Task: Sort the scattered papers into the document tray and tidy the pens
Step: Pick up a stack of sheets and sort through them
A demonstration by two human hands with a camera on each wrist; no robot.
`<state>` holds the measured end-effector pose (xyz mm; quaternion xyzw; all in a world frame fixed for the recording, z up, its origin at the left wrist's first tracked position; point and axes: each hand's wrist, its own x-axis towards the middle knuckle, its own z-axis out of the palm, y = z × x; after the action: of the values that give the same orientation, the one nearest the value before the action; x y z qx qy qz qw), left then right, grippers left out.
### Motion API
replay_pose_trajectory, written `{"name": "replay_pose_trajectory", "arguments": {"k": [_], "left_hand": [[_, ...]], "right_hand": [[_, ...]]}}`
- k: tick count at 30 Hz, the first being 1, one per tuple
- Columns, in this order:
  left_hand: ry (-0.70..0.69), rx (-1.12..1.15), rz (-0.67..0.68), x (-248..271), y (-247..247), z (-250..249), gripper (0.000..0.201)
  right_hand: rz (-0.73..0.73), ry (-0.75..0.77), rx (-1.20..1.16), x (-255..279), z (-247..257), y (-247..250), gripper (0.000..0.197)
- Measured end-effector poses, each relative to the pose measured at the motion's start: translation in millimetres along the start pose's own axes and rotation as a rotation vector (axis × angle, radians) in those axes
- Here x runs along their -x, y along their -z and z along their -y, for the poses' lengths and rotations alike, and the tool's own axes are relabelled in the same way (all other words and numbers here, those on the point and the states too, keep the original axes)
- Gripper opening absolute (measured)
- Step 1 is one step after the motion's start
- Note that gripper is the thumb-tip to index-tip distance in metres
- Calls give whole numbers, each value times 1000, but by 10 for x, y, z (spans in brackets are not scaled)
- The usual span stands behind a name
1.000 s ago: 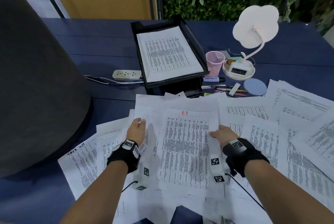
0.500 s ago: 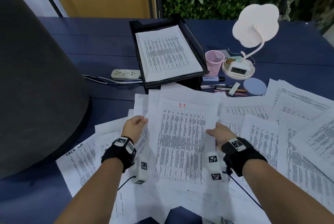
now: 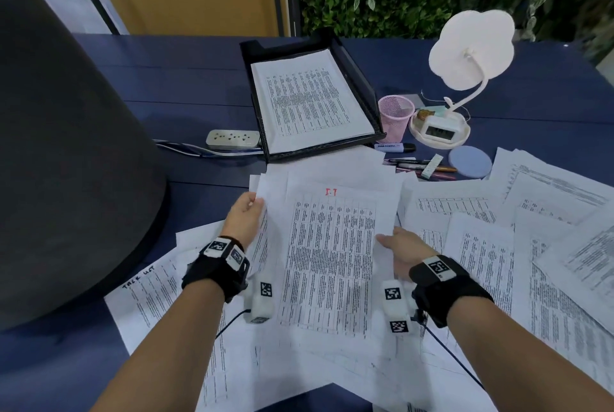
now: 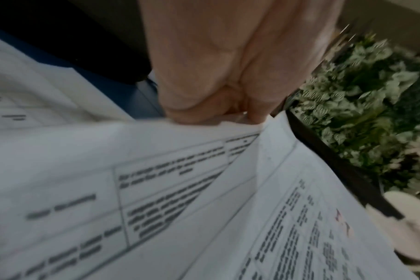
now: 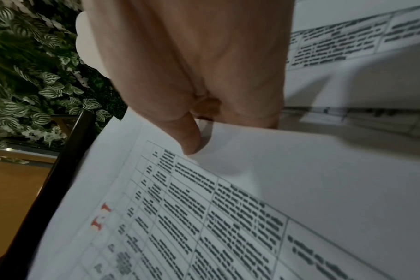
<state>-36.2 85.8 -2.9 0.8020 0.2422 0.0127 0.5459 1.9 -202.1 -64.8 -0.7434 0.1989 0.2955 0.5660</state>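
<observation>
While both hands grip it by its side edges, the stack of papers point(image 3: 332, 245) is raised just before the document tray point(image 3: 352, 59): left hand point(image 3: 244, 215) and right hand point(image 3: 403, 250) pinching.

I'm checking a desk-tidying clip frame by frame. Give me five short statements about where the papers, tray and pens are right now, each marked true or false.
1. Both hands hold the stack of papers, the left hand and right hand on opposite edges. True.
2. The document tray is empty. False: a printed sheet lies in it.
3. The top sheet bears a red mark. True.
4. The pens stand in the pink cup. False: they lie on the table beside it.
5. The lamp is black. False: white.
</observation>
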Motion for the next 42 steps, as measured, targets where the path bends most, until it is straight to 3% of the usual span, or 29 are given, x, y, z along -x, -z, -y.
{"name": "replay_pose_trajectory", "arguments": {"k": [3,5,7,9,12,17,21,24,27,30,33,37,42], "left_hand": [[199,-236,201,72,-73,94,61],[194,-266,227,146,-135,108,73],[94,-272,179,183,-189,82,68],[-9,-232,159,207,-206,10,52],[-96,-88,222,218,-137,-97,29],[-164,124,215,171,116,-285,34],[-223,264,240,189,187,-499,37],[-273,278,247,211,144,-632,44],[-371,291,113,260,83,-765,45],[-430,453,28,290,80,-902,43],[-381,472,22,227,69,-947,39],[-269,396,-7,115,-31,-873,44],[-373,473,-19,141,-19,-985,42]], "right_hand": [[17,-36,4,-41,-125,-36,24],[24,-39,-10,-70,-174,-57,37],[88,-53,4,13,-115,-85,38],[114,-71,-16,160,4,-103,19],[139,-98,-140,303,51,-101,12],[121,-14,-267,405,118,-69,14],[110,212,-356,479,383,-79,11],[108,368,-401,575,695,-82,24],[14,574,-363,679,965,-75,28],[-38,769,-402,791,1155,-16,33],[-20,780,-404,799,1228,51,40],[-100,746,-326,741,1233,49,41],[-115,809,-342,811,1332,92,38]]}}
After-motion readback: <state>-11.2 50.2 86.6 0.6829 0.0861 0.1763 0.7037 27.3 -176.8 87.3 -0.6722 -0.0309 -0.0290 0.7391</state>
